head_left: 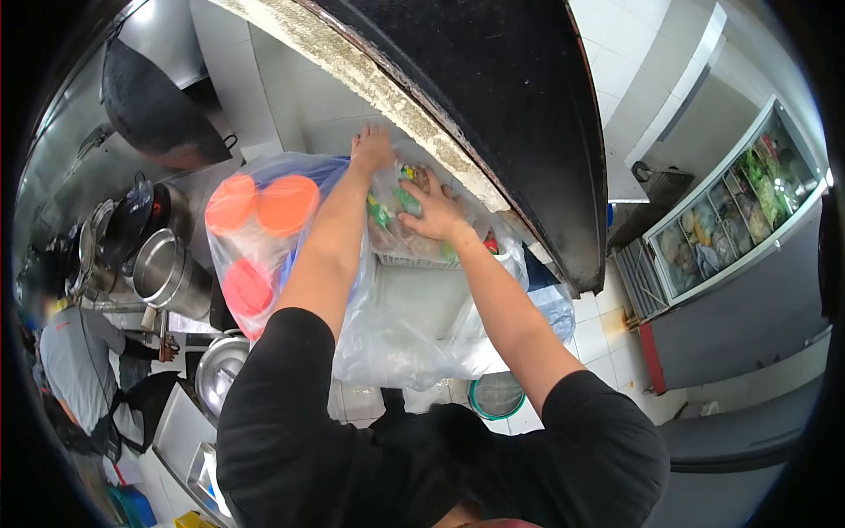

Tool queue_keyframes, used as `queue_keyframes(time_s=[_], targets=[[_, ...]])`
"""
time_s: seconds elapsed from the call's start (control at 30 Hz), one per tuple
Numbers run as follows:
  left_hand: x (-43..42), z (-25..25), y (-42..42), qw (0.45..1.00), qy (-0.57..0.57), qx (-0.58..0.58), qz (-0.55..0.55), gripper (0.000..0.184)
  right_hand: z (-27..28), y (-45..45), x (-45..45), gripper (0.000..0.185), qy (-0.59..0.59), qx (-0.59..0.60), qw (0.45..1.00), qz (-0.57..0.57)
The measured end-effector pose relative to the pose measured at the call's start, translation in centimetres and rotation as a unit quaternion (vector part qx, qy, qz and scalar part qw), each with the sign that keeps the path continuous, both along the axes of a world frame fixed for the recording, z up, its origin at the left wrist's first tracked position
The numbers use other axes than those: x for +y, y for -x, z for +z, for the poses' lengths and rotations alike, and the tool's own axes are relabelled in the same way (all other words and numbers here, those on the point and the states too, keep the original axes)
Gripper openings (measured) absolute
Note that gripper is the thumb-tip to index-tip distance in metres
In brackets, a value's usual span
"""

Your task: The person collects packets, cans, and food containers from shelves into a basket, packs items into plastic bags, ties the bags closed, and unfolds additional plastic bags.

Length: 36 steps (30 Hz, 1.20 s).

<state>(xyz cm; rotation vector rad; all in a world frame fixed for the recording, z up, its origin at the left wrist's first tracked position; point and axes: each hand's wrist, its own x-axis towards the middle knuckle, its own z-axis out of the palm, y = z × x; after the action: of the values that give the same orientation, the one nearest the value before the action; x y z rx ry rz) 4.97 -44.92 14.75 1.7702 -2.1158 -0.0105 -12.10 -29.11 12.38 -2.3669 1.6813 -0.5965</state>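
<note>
Head view shows two hands at work over packs (379, 212) in a white basket (409, 261), at the upper centre of the frame; the right hand (435, 209) lies over the packs, its fingers spread and bent a little, though whether their tips pinch any film I cannot tell; the left hand (373, 150) reaches past the basket's upper left, its fingers stretched forward and slightly parted, and I cannot tell whether they grip anything. The basket stands on a pale surface (414, 304), with loose clear plastic (387, 356) draped along its near edge; bagged orange lids (289, 204) sit just to the left, beside the left forearm. To handle the packs well, I would judge that a broad, even press from the right palm serves better than poking fingertips, since thin film may tear or slide; the left hand would do best as a steady stop at the far side, so the basket does not skid; any pack worth shifting should be taken by its body rather than by a loose corner; the draped plastic ought to be kept clear of both wrists, as it could snag; and the rough-edged black panel (502, 79) at the top of the frame, close above the hands, calls for low, unhurried movements.
</note>
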Motion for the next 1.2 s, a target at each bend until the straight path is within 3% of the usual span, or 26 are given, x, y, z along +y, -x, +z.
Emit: queue_keyframes(time_s=[0.07,0.1,0.13,0.2,0.27,0.33,0.4,0.43,0.5,0.53,0.57,0.73,0.9,0.93,0.97,1.03,1.1,1.17,1.2], targets=[[-1.6,0.6,0.3,0.978,-0.174,-0.108,-0.033,0.07,-0.3,0.0,0.3,0.071,0.006,0.03,0.999,-0.026],[-2.4,0.2,0.6,0.977,-0.176,-0.112,-0.042,0.07,-0.8,0.1,0.6,0.071,0.003,0.028,0.999,-0.034],[-4.1,-0.1,0.8,0.982,-0.142,-0.001,-0.122,0.069,-0.9,0.4,0.4,0.072,0.006,0.029,0.999,-0.033],[-7.5,-1.0,0.4,0.934,-0.079,0.218,-0.27,0.068,-0.7,0.7,0.9,0.07,0.014,0.03,0.999,-0.033],[-9.4,0.7,-1.1,0.884,-0.039,0.388,-0.26,0.056,-0.3,0.5,2.2,0.067,0.004,0.029,0.998,-0.048],[-5.1,9.2,-2.7,0.743,-0.051,0.642,-0.182,0.038,0.3,0.0,1.8,0.064,0.005,0.025,0.998,-0.062],[1.5,15.5,-5.6,0.592,-0.117,0.779,-0.17,0.025,-0.1,-0.1,1.7,0.061,-0.019,-0.048,0.997,-0.06],[4.9,17.2,-7.1,0.532,-0.178,0.81,-0.172,0.022,-2.0,0.1,0.1,0.061,-0.028,-0.047,0.997,-0.056],[4.9,13.1,-12.8,0.438,-0.384,0.752,-0.31,0.013,-6.4,0.2,-5.5,0.054,0.137,-0.086,0.985,-0.051],[9.7,12.8,-12.0,0.512,-0.321,0.734,-0.31,0.017,-4.6,0.3,-6.2,0.048,-0.061,-0.135,0.988,-0.052],[14.5,13.3,-10.1,0.582,-0.253,0.708,-0.31,0.024,-4.3,0.3,-7.2,0.05,-0.058,-0.132,0.988,-0.047],[21.5,18.4,-5.2,0.598,-0.247,0.704,-0.293,0.023,-2.5,1.5,-8.7,0.064,-0.03,-0.081,0.996,-0.017],[22.1,20.9,-2.5,0.601,-0.223,0.699,-0.316,0.025,-0.3,1.2,-7.7,0.079,0.009,-0.01,1.0,0.007],[22.5,21.3,-2.7,0.639,-0.189,0.688,-0.289,0.026,-0.1,1.2,-5.3,0.082,0.06,-0.013,0.998,0.01],[22.8,21.5,-2.9,0.673,-0.155,0.675,-0.258,0.026,0.0,0.9,-2.3,0.085,0.093,-0.043,0.995,0.018],[23.9,22.1,-3.1,0.686,-0.146,0.668,-0.251,0.029,-0.6,0.7,3.2,0.085,0.073,-0.182,0.977,0.082],[26.8,22.6,-1.0,0.679,-0.151,0.696,-0.179,0.031,-3.5,1.5,5.9,0.083,0.102,0.036,0.99,0.087],[29.6,23.0,1.4,0.692,-0.135,0.677,-0.21,0.03,-4.4,2.1,4.2,0.082,0.033,-0.034,0.996,0.078],[30.7,23.7,2.1,0.701,-0.114,0.657,-0.254,0.029,-4.1,2.1,3.2,0.083,0.067,0.028,0.995,0.064]])
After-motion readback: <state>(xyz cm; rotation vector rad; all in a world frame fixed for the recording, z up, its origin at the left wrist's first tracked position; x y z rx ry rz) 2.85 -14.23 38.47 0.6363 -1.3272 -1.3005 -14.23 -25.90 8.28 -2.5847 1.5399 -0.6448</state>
